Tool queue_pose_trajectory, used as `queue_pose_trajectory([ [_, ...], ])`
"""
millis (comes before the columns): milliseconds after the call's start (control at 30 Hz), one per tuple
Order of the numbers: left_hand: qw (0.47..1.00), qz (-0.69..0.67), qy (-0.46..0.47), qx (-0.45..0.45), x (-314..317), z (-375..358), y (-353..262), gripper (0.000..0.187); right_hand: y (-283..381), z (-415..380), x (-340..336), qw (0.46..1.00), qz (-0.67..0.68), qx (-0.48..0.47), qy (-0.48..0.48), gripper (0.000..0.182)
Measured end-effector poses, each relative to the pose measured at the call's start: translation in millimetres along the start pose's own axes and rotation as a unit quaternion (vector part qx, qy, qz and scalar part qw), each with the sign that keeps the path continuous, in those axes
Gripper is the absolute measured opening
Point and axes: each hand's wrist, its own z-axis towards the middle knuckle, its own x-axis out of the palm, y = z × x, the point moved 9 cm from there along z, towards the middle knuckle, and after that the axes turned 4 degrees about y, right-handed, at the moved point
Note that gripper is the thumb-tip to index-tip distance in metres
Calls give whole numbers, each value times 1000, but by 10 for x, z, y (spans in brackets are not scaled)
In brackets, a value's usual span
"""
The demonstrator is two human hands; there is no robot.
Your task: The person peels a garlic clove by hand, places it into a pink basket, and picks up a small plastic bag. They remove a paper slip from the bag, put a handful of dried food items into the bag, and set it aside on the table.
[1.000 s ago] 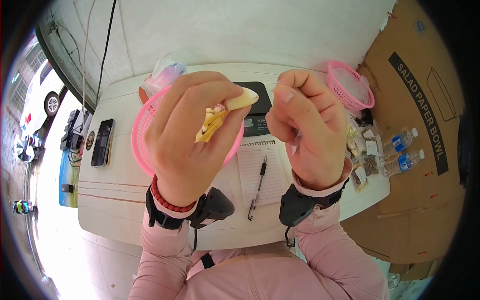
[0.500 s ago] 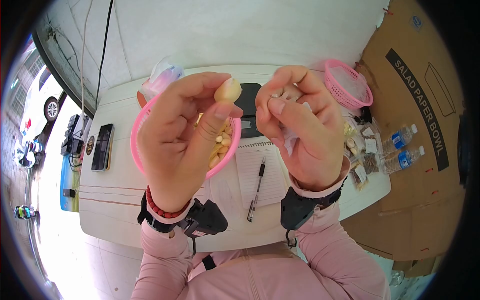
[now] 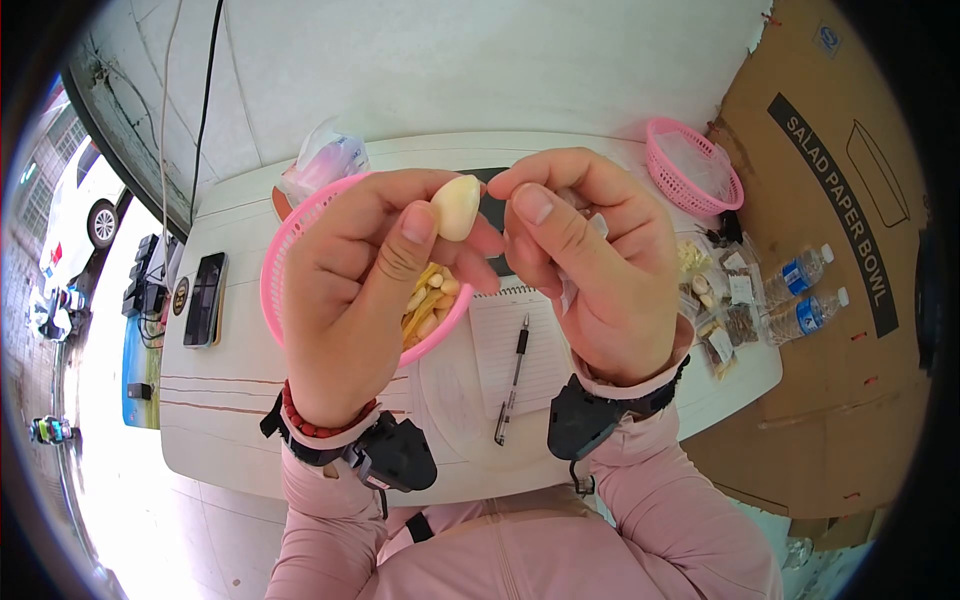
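A pale peeled garlic clove (image 3: 458, 208) is pinched between the thumb and fingers of my left hand (image 3: 345, 280). Close beside it, the thumb and forefinger of my right hand (image 3: 605, 275) are drawn together, near the clove but apart from it. White papery garlic skin (image 3: 599, 225) shows among the right hand's curled fingers. Below my left hand is a pink basket (image 3: 272, 285) with several pale cloves (image 3: 428, 322) and yellowish strips in it; my hand hides much of it.
Behind my hands lies a black scale (image 3: 490, 176). A notebook (image 3: 545, 375) with a pen (image 3: 513, 375) lies in front. At left is a phone (image 3: 206, 300); at right are another pink basket (image 3: 655, 170), small packets (image 3: 740, 290) and two water bottles (image 3: 808, 315).
The clove has been turned in my left fingers and now shows its broad side. My right thumb and forefinger have closed together and come nearer to it.
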Motion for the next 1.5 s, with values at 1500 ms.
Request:
queue_pose_trajectory([
  [1500,981,159,-83,78,-60,-90,-241,23,293,-132,292,904,-322,-277,42,27],
])
